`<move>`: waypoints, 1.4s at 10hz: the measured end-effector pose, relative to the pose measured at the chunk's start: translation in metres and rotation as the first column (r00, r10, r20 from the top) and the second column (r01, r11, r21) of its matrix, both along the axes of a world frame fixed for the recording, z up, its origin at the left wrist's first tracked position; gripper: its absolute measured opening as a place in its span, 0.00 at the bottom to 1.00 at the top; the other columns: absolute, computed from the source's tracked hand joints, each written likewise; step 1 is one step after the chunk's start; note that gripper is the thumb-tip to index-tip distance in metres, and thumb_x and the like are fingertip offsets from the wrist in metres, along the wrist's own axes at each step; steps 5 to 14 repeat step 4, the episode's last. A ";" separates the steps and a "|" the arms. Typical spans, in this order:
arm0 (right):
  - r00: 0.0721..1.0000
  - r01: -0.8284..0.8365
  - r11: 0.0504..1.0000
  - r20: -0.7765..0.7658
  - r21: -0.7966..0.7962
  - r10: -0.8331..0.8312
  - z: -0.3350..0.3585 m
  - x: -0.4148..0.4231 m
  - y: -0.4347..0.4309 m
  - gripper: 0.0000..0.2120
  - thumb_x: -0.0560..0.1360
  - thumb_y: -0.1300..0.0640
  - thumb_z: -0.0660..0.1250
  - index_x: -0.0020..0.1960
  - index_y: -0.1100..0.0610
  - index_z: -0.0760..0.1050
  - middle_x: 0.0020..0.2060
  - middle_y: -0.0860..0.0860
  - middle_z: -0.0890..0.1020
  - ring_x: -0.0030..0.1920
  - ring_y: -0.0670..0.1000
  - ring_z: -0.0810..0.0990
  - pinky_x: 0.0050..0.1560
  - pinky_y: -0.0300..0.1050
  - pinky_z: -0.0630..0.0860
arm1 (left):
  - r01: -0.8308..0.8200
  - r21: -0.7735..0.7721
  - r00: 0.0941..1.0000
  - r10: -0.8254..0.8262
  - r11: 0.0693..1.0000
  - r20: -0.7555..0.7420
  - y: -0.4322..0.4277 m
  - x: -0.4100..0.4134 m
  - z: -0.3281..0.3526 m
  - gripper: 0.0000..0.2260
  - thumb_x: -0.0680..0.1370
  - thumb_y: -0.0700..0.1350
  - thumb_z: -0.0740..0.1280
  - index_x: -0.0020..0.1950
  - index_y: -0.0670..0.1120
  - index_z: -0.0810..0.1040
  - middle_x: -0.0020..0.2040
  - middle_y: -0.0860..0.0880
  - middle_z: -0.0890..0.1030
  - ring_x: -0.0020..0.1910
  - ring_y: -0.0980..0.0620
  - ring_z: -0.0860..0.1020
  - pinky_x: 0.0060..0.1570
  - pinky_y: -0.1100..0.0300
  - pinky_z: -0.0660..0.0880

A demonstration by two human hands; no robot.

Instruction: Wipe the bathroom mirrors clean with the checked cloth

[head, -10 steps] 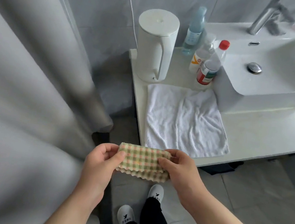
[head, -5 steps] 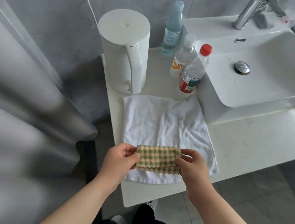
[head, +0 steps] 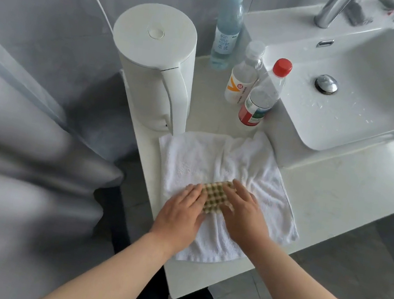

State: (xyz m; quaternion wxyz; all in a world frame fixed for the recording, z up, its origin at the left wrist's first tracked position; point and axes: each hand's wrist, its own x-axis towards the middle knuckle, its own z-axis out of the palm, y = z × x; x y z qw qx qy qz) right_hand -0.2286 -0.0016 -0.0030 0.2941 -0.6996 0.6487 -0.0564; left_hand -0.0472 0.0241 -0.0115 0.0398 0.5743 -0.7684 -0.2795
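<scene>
Checked cloth [head: 213, 197], folded into a small thick pad, lies on a white towel [head: 217, 163] near the front edge of the counter [head: 335, 195]. Its weave shows a raised, waffle-like grid of dark green and pale cream squares, with a scalloped lower edge; only the middle strip is visible between the two hands. Left hand [head: 181, 215] rests palm down on the pad's left end, its fingers [head: 193, 193] extended, close together and flat, pressing rather than gripping. Right hand [head: 244, 215] lies likewise on the right end, fingers [head: 238, 191] straight, slightly spread and flat on the fabric. The towel is soft terry, rumpled into shallow folds, roughly rectangular, its near corner overhanging the counter edge. The counter is smooth, glossy and off-white. Behind the towel stands a tall white cylindrical kettle [head: 152, 67] with a matte plastic shell, flat round lid and loop handle. Beside it stand three clear plastic bottles: a pale blue bottle [head: 227, 28] against the wall, a bottle with an orange label [head: 242, 78], and a red-capped bottle [head: 263, 95] with a red label, the last two touching. To the right sits a rectangular glazed ceramic basin [head: 369, 121] with a chrome drain plug [head: 326, 84] and water droplets, and a chrome tap [head: 333, 10] above. Grey tiles cover the wall.
</scene>
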 end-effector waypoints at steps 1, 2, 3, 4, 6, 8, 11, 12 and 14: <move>0.997 -0.025 1.000 -0.068 0.010 0.026 -0.007 0.002 0.002 0.20 0.79 0.57 0.68 0.70 0.51 0.75 0.73 0.50 0.71 0.69 0.58 0.71 0.66 0.52 0.71 | 0.078 0.065 0.986 -0.087 0.995 0.145 0.001 0.002 -0.007 0.28 0.85 0.55 0.52 0.82 0.46 0.47 0.82 0.49 0.42 0.80 0.52 0.38 0.77 0.56 0.35; 0.994 -0.027 0.999 -0.107 0.022 0.029 -0.006 0.003 0.001 0.21 0.78 0.54 0.69 0.70 0.52 0.74 0.73 0.50 0.70 0.70 0.58 0.70 0.68 0.53 0.71 | 0.115 0.113 0.979 -0.131 0.987 0.153 -0.001 0.008 -0.005 0.28 0.85 0.56 0.50 0.82 0.48 0.44 0.81 0.51 0.39 0.79 0.53 0.36 0.75 0.57 0.34; 0.991 -0.052 0.996 -0.121 0.067 0.060 -0.002 0.006 -0.002 0.23 0.79 0.50 0.67 0.73 0.51 0.70 0.75 0.48 0.66 0.73 0.56 0.66 0.71 0.50 0.67 | 0.115 0.150 0.988 -0.128 0.982 0.084 -0.008 0.014 0.000 0.29 0.84 0.56 0.53 0.82 0.49 0.47 0.82 0.51 0.42 0.80 0.54 0.39 0.76 0.58 0.36; 0.992 -0.063 0.998 -0.110 0.023 0.065 0.004 0.005 -0.004 0.24 0.79 0.51 0.66 0.74 0.53 0.68 0.74 0.48 0.68 0.71 0.55 0.67 0.69 0.49 0.68 | 0.042 0.132 0.995 -0.053 0.990 0.080 -0.015 0.026 0.009 0.31 0.83 0.57 0.57 0.82 0.48 0.51 0.82 0.48 0.45 0.80 0.51 0.42 0.79 0.52 0.42; 0.992 -0.063 0.998 -0.110 0.023 0.065 0.004 0.005 -0.004 0.24 0.79 0.51 0.66 0.74 0.53 0.68 0.74 0.48 0.68 0.71 0.55 0.67 0.69 0.49 0.68 | 0.042 0.132 0.995 -0.053 0.990 0.080 -0.015 0.026 0.009 0.31 0.83 0.57 0.57 0.82 0.48 0.51 0.82 0.48 0.45 0.80 0.51 0.42 0.79 0.52 0.42; 0.992 -0.063 0.998 -0.110 0.023 0.065 0.004 0.005 -0.004 0.24 0.79 0.51 0.66 0.74 0.53 0.68 0.74 0.48 0.68 0.71 0.55 0.67 0.69 0.49 0.68 | 0.042 0.132 0.995 -0.053 0.990 0.080 -0.015 0.026 0.009 0.31 0.83 0.57 0.57 0.82 0.48 0.51 0.82 0.48 0.45 0.80 0.51 0.42 0.79 0.52 0.42; 0.992 -0.063 0.998 -0.110 0.023 0.065 0.004 0.005 -0.004 0.24 0.79 0.51 0.66 0.74 0.53 0.68 0.74 0.48 0.68 0.71 0.55 0.67 0.69 0.49 0.68 | 0.042 0.132 0.995 -0.053 0.990 0.080 -0.015 0.026 0.009 0.31 0.83 0.57 0.57 0.82 0.48 0.51 0.82 0.48 0.45 0.80 0.51 0.42 0.79 0.52 0.42; 0.992 -0.063 0.998 -0.110 0.023 0.065 0.004 0.005 -0.004 0.24 0.79 0.51 0.66 0.74 0.53 0.68 0.74 0.48 0.68 0.71 0.55 0.67 0.69 0.49 0.68 | 0.042 0.132 0.995 -0.053 0.990 0.080 -0.015 0.026 0.009 0.31 0.83 0.57 0.57 0.82 0.48 0.51 0.82 0.48 0.45 0.80 0.51 0.42 0.79 0.52 0.42; 0.992 -0.063 0.998 -0.110 0.023 0.065 0.004 0.005 -0.004 0.24 0.79 0.51 0.66 0.74 0.53 0.68 0.74 0.48 0.68 0.71 0.55 0.67 0.69 0.49 0.68 | 0.042 0.132 0.995 -0.053 0.990 0.080 -0.015 0.026 0.009 0.31 0.83 0.57 0.57 0.82 0.48 0.51 0.82 0.48 0.45 0.80 0.51 0.42 0.79 0.52 0.42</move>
